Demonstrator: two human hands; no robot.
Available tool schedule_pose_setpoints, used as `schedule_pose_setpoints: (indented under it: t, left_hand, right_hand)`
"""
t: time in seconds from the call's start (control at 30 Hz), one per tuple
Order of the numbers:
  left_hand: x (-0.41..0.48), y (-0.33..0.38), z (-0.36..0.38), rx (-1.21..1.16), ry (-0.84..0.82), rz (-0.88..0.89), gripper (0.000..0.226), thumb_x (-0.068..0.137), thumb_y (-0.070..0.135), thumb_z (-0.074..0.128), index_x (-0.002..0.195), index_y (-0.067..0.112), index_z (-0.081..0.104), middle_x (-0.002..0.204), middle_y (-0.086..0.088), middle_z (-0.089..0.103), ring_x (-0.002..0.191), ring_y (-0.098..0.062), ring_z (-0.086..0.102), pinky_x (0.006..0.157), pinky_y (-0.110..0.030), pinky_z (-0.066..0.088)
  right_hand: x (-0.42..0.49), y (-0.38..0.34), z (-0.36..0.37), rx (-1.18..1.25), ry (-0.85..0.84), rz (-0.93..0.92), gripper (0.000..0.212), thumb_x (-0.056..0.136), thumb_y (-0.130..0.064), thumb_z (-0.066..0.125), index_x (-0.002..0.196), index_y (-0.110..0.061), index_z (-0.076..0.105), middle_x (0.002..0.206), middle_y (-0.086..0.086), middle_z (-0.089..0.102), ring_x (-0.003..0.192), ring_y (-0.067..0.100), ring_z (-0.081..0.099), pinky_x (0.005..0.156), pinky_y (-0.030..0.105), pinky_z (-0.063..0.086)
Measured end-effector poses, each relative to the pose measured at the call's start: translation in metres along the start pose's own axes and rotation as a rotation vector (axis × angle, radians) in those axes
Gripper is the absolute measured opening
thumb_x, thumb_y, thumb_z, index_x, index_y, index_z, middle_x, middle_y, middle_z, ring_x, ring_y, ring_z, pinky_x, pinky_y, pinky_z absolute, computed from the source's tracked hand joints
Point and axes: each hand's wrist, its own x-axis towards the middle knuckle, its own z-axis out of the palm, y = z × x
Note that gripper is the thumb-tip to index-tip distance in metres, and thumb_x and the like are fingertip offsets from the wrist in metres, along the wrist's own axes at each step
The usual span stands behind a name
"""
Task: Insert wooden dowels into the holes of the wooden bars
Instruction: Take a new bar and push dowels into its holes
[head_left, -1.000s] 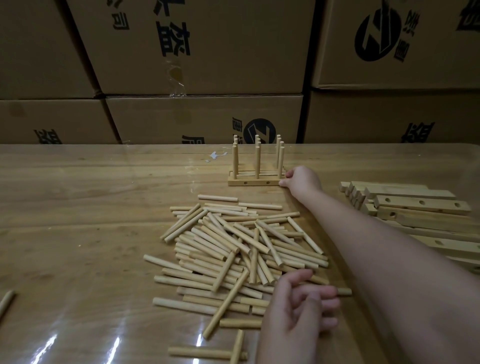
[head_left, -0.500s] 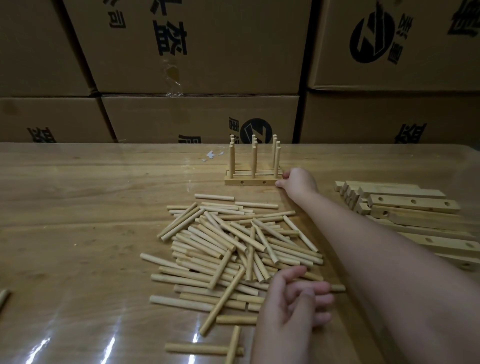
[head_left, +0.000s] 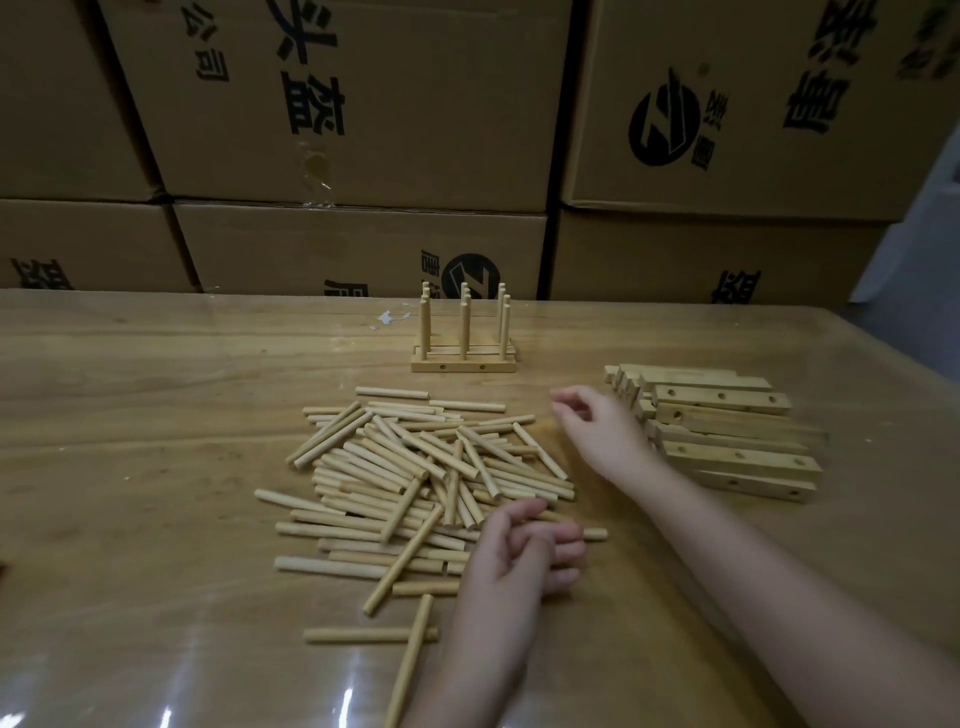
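A loose pile of wooden dowels (head_left: 415, 467) lies in the middle of the table. Behind it stand finished bars with upright dowels (head_left: 464, 338) in their holes. A stack of drilled wooden bars (head_left: 727, 431) lies at the right. My right hand (head_left: 602, 431) hovers between the dowel pile and the bar stack, fingers loosely curled and holding nothing. My left hand (head_left: 519, 556) rests at the near right edge of the dowel pile, fingers bent, with nothing visibly gripped.
Stacked cardboard boxes (head_left: 363, 130) form a wall along the far edge of the glossy wooden table (head_left: 130, 467). A scrap of white paper (head_left: 387, 318) lies left of the finished bars. Stray dowels (head_left: 374, 635) lie near the front.
My right hand has let go of the finished bars and drawn back toward me and rightward, near the bar stack. My left hand has hardly moved.
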Motion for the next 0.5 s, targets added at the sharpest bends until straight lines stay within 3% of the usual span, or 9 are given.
schedule_pose_setpoints:
  t: [0.13, 0.33, 0.4, 0.5]
  left_hand:
    - [-0.003, 0.002, 0.001, 0.035, -0.013, 0.017, 0.017, 0.095, 0.000, 0.044, 0.103, 0.009, 0.056, 0.087, -0.011, 0.074, 0.077, -0.017, 0.071, 0.064, -0.022, 0.056]
    - [-0.002, 0.002, 0.000, 0.071, -0.027, 0.023, 0.015, 0.096, 0.000, 0.045, 0.103, 0.008, 0.056, 0.088, -0.012, 0.073, 0.078, -0.018, 0.070, 0.063, -0.022, 0.056]
    - [-0.001, 0.000, 0.000, 0.086, -0.037, 0.027, 0.015, 0.096, 0.001, 0.045, 0.103, 0.009, 0.056, 0.084, -0.008, 0.074, 0.077, -0.017, 0.070, 0.062, -0.022, 0.056]
    - [-0.001, -0.002, 0.000, 0.107, -0.052, 0.037, 0.015, 0.097, 0.002, 0.044, 0.102, 0.010, 0.056, 0.080, -0.005, 0.074, 0.074, -0.016, 0.070, 0.062, -0.023, 0.056]
  right_hand:
    - [-0.054, 0.012, -0.022, 0.168, 0.011, 0.036, 0.013, 0.092, -0.022, 0.055, 0.095, -0.027, 0.066, 0.090, -0.009, 0.067, 0.083, 0.009, 0.061, 0.074, 0.025, 0.049]
    - [-0.095, 0.037, -0.057, 0.258, -0.012, 0.151, 0.019, 0.094, -0.015, 0.051, 0.090, -0.018, 0.069, 0.082, 0.000, 0.068, 0.074, 0.009, 0.060, 0.063, 0.017, 0.047]
    - [-0.098, 0.051, -0.069, 0.134, 0.065, 0.117, 0.017, 0.093, -0.017, 0.052, 0.092, -0.016, 0.069, 0.086, -0.003, 0.066, 0.080, 0.011, 0.060, 0.066, 0.020, 0.047]
    - [-0.100, 0.068, -0.077, -0.152, 0.337, 0.010, 0.013, 0.090, -0.017, 0.056, 0.094, -0.018, 0.068, 0.096, -0.006, 0.058, 0.095, 0.016, 0.053, 0.072, 0.023, 0.037]
